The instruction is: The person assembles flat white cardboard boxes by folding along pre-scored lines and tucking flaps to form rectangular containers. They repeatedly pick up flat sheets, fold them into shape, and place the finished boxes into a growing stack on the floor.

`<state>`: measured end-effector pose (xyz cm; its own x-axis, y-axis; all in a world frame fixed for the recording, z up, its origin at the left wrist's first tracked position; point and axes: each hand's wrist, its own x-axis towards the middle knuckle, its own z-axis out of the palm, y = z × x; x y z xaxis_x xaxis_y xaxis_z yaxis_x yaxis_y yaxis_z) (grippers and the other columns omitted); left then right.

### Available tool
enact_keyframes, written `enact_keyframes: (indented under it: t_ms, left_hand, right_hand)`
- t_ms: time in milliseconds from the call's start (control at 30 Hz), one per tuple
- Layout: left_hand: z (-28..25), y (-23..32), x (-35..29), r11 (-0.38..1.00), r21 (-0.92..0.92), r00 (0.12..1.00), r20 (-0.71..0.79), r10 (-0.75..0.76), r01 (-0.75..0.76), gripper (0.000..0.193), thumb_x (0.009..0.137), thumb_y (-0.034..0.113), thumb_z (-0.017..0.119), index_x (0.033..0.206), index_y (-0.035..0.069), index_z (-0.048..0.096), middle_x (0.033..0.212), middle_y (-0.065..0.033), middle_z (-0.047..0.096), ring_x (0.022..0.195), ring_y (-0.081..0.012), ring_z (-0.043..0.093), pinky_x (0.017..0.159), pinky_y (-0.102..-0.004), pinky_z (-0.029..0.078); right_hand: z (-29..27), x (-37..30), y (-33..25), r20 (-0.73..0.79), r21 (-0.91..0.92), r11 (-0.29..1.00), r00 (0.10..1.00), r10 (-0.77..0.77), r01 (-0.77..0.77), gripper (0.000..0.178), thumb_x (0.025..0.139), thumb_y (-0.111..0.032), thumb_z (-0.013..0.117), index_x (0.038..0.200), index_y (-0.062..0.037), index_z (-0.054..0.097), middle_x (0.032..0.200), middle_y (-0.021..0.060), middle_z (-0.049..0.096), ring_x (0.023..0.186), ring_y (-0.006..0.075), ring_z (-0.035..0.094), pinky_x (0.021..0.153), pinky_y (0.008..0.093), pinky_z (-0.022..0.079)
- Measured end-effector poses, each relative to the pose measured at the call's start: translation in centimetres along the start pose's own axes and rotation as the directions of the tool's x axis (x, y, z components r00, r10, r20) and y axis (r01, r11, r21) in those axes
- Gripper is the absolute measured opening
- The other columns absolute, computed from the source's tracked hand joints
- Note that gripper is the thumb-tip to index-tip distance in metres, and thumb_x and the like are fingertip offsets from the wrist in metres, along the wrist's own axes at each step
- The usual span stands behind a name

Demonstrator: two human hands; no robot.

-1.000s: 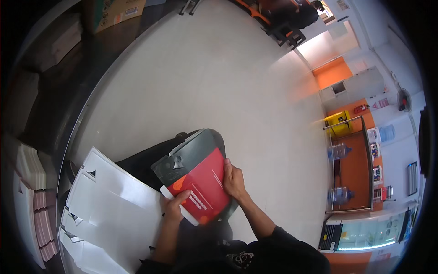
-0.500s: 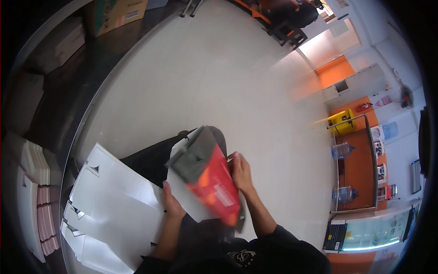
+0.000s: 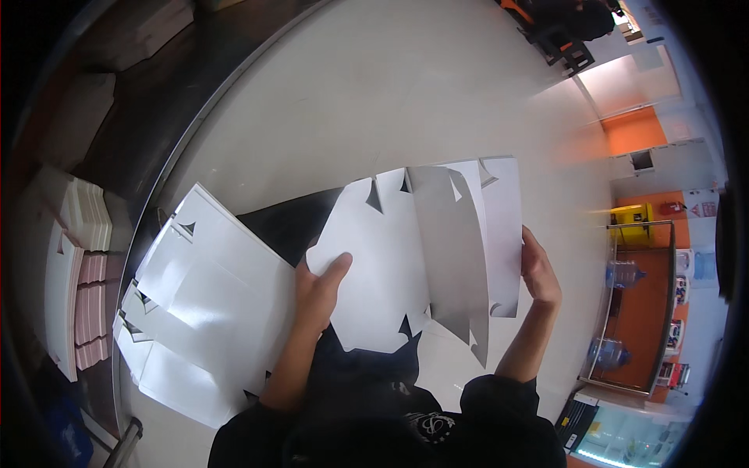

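A die-cut card sheet [image 3: 378, 265], white on its upper side with small notches cut in its edges, is spread out over my lap. My left hand [image 3: 320, 295] pinches its left part, thumb on top and fingers underneath. At its far right panel, my right hand [image 3: 540, 273] grips the edge; most of those fingers are behind the card. A grey, shaded panel stands bent up in the middle, between my two hands. Left of my left forearm lies a stack of similar white die-cut sheets [image 3: 222, 269], their ends slightly fanned.
Along the left runs a dark table [image 3: 148, 125] with a metal edge, holding piles of folded card [image 3: 90, 288]. Pale floor [image 3: 335, 93] stretches ahead. At the right stand a rack with blue water bottles [image 3: 612, 353] and a lit glass cabinet [image 3: 636, 437].
The folded piece with a red and grey printed face has been opened out, and its white side now shows. My right hand has moved to the right with its edge.
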<state>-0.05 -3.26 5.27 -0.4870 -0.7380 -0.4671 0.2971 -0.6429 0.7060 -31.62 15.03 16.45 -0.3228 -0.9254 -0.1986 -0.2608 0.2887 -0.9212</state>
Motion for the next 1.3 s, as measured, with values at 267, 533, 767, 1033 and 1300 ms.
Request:
enact_keyframes:
  t_ms: [267,533,767,1033,1300]
  left_hand:
    - [2.1,0.9,-1.6,0.907,0.364,0.970,-0.038,0.242,-0.212,0.038,0.087,0.007,0.064,0.121,-0.006,0.052,0.104,-0.0122,0.064,0.089,-0.0148,0.062,0.079,-0.0279,0.050]
    - [0.6,0.9,-0.4,0.962,0.235,0.982,-0.091,0.163,-0.138,0.036,0.089,0.010,0.064,0.120,-0.005,0.052,0.104,-0.0131,0.064,0.090,-0.0170,0.062,0.080,-0.0304,0.050]
    - [-2.3,-2.1,-1.1,0.903,0.363,0.962,-0.053,0.268,-0.231,0.037,0.091,0.019,0.065,0.119,-0.003,0.054,0.105,-0.0118,0.064,0.091,-0.0184,0.062,0.080,-0.0318,0.050]
    - [-2.3,2.0,0.7,0.856,0.495,0.988,0.036,0.149,-0.147,0.039,0.089,0.019,0.066,0.119,-0.002,0.055,0.105,-0.0119,0.065,0.094,-0.0188,0.063,0.082,-0.0326,0.050]
    - [-3.2,3.2,0.5,0.832,0.548,0.996,0.058,0.061,-0.083,0.041,0.089,0.025,0.066,0.119,-0.003,0.056,0.105,-0.0155,0.066,0.092,-0.0212,0.064,0.080,-0.0331,0.051]
  right_hand:
    - [7.9,-1.6,-7.0,-0.074,-0.130,0.986,0.991,-0.112,0.102,0.113,0.071,-0.045,0.082,0.149,0.0041,0.017,0.141,0.0193,0.039,0.128,0.0288,0.042,0.106,0.0410,0.034]
    - [6.1,1.6,-2.8,-0.395,-0.235,0.904,0.885,0.246,-0.356,0.053,0.083,-0.011,0.069,0.129,0.0060,0.049,0.108,0.0159,0.063,0.096,0.0217,0.061,0.085,0.0356,0.048]
    - [3.4,2.7,7.1,-0.297,0.189,0.959,0.918,0.263,-0.213,0.040,0.085,-0.012,0.070,0.117,0.0078,0.057,0.100,0.0179,0.069,0.083,0.0230,0.068,0.078,0.0341,0.056]
    - [5.6,2.4,10.2,-0.241,0.337,0.885,0.879,0.411,-0.321,0.049,0.083,-0.016,0.072,0.120,0.0108,0.052,0.106,0.0209,0.066,0.094,0.0284,0.067,0.086,0.0369,0.054]
    - [6.4,0.2,13.1,-0.203,0.505,0.832,0.905,0.373,-0.230,0.062,0.084,-0.009,0.065,0.137,0.0074,0.038,0.129,0.0175,0.053,0.118,0.0289,0.053,0.102,0.0404,0.041]
